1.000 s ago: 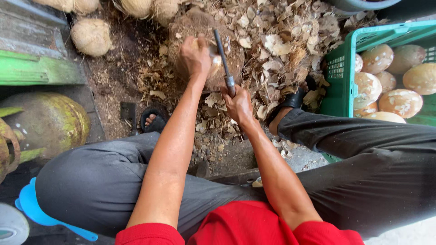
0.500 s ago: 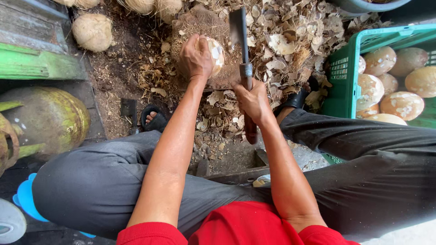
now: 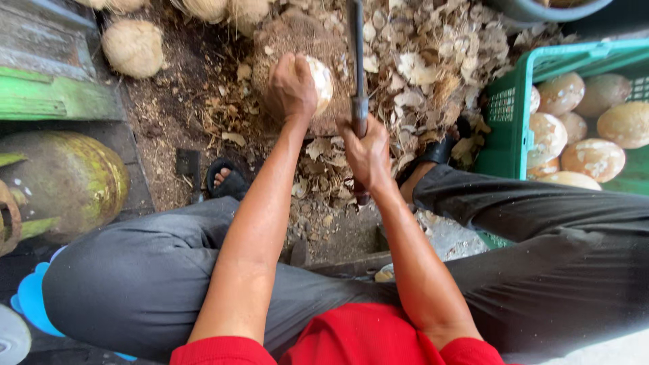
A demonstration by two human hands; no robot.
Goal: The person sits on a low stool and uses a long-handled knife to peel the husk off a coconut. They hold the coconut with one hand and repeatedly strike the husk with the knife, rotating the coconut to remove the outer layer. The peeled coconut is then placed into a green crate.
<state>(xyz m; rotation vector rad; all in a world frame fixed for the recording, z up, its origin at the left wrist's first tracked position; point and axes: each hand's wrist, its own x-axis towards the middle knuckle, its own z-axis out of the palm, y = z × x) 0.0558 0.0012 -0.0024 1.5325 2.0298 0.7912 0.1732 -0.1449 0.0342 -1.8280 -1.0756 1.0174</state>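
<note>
containers first: green plastic crate point(image 3: 508, 115) at right edge, latticed wall, holding several pale peeled coconuts point(image 3: 595, 159); no label legible. green-yellow gas cylinder point(image 3: 64, 179) lying at left, a green painted plank point(image 3: 47, 101) above it. blue round plastic object point(image 3: 30, 301) at lower left, partly hidden by the knee.

coconut point(image 3: 319, 82): pale cream, round, mostly stripped, resting on a brown husk-covered block point(image 3: 297, 34) amid a heap of dry husk chips point(image 3: 433, 61). left hand point(image 3: 292, 88) closed over its left side, fingers wrapped round it. right hand point(image 3: 368, 154) clenched on the handle of a long dark blade point(image 3: 355, 47), which stands upright just right of the coconut; contact between the two cannot be told. unpeeled brownish coconut point(image 3: 134, 47) lies well apart at upper left
</note>
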